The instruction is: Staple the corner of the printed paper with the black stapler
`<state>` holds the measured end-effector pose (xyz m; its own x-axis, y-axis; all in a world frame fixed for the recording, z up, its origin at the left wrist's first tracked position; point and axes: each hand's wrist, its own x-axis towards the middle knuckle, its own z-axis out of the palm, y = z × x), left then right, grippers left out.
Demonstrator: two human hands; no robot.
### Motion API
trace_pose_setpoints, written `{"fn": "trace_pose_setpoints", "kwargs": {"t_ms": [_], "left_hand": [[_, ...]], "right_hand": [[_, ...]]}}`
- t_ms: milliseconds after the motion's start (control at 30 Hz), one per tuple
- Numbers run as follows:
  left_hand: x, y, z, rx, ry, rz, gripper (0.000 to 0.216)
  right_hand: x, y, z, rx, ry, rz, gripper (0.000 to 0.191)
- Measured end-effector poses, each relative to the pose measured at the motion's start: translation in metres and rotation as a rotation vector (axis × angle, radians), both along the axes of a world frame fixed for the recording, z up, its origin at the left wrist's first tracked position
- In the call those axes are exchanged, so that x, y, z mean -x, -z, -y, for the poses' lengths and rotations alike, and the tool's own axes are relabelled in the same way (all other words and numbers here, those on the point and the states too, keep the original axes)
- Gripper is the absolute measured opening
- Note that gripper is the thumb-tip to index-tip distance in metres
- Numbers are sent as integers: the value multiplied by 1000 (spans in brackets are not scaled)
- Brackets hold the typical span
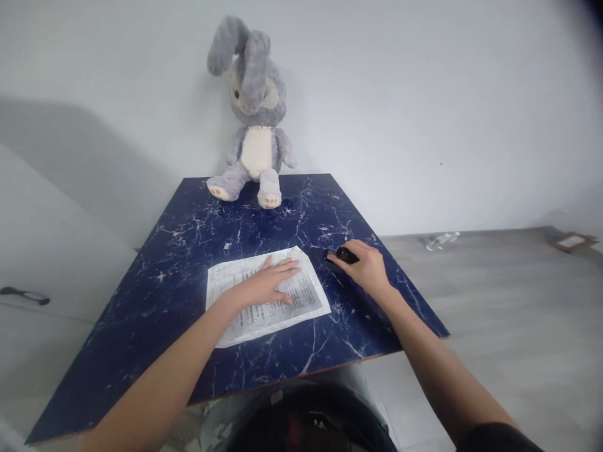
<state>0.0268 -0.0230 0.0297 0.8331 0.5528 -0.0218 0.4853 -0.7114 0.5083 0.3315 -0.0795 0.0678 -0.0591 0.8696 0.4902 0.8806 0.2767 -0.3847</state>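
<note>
A printed sheet of paper [245,276] lies on the dark blue marbled table [188,251]. My left hand [266,285] rests flat on the sheet, fingers stretched out and open. Just right of the paper, my right hand [365,267] is curled over a small black object [343,255] on the tabletop, fingers closed on it. The object looks like a stapler or marker; most of it is hidden under my fingers.
A grey and white plush rabbit [254,119] sits at the table's far edge against the white wall. A grey floor lies to the right, with a clear plastic item [440,239] and a small framed object [572,241] on it. A white cabinet with a dark handle [26,295] stands at left.
</note>
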Motion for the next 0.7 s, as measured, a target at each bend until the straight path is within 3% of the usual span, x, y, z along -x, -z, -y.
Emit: {"fn": "trace_pose_setpoints", "kwargs": {"t_ms": [100, 200, 333, 433, 500, 600, 700], "left_hand": [[-7, 4, 1, -80, -208, -1, 121], [-10, 8, -1, -51, -231, 29, 126], [3, 7, -16, 194, -238, 348, 121], [15, 5, -27, 439, -273, 718, 94], [18, 7, -31, 553, -373, 907, 83], [12, 12, -33, 613, -491, 1032, 76], [7, 15, -34, 631, -480, 1057, 68]], "right_hand": [[32, -26, -2, -2, -96, -58, 44], [65, -38, -17, 98, -270, -109, 46], [93, -24, -44, 193, -296, -181, 45], [107, -5, -53, 252, -286, -123, 40], [116, 6, -53, 279, -278, -51, 38], [124, 14, -50, 285, -285, 53, 32], [114, 11, -52, 280, -436, -16, 35]]}}
